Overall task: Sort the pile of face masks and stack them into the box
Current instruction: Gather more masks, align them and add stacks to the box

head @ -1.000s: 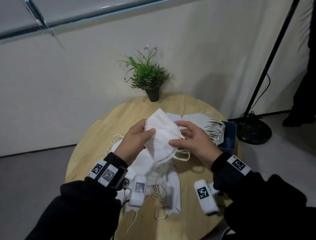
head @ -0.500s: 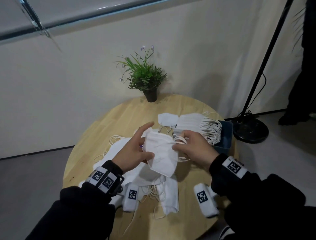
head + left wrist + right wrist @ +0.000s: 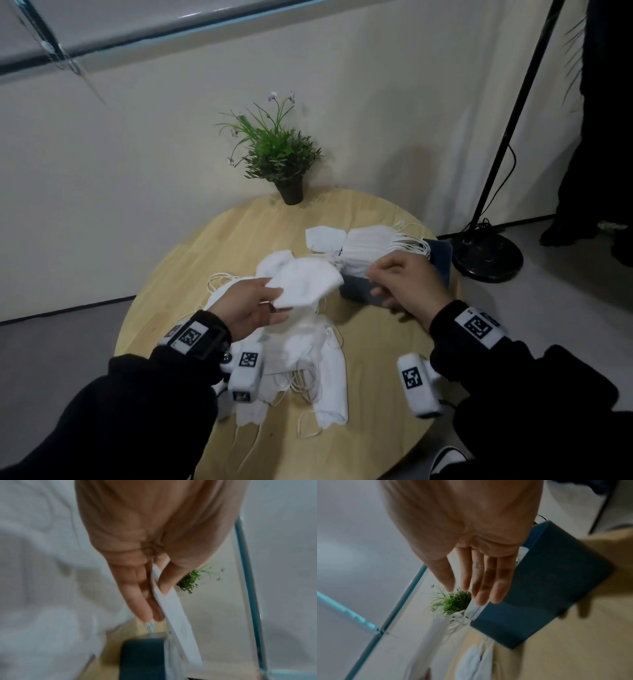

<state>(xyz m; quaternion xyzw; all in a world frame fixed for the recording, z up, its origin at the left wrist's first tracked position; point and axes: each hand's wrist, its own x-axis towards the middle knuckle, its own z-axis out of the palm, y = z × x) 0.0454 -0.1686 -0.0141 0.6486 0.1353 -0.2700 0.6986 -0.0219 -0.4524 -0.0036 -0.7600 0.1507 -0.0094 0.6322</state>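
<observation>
My left hand [image 3: 277, 303] pinches one folded white mask [image 3: 303, 281] above the loose pile of masks [image 3: 308, 356] at the table's middle. In the left wrist view the thumb and fingers of the left hand [image 3: 157, 601] clamp that mask [image 3: 176, 615] edge-on. The dark blue box [image 3: 358, 291] stands at the right and holds a stack of masks [image 3: 373, 245] with ear loops hanging out. My right hand [image 3: 380, 284] hovers at the box's near edge and holds nothing. The right wrist view shows the right hand [image 3: 469, 592] with straight fingers beside the box [image 3: 539, 588].
A potted plant [image 3: 284, 161] stands at the far edge of the round wooden table [image 3: 376, 428]. A black lamp stand with a round base [image 3: 486, 253] is on the floor just right of the box. A person in dark clothes [image 3: 589, 171] stands at the far right.
My right hand let go of the mask and moved right to the box. My left hand kept the mask, which now lies flatter and lower.
</observation>
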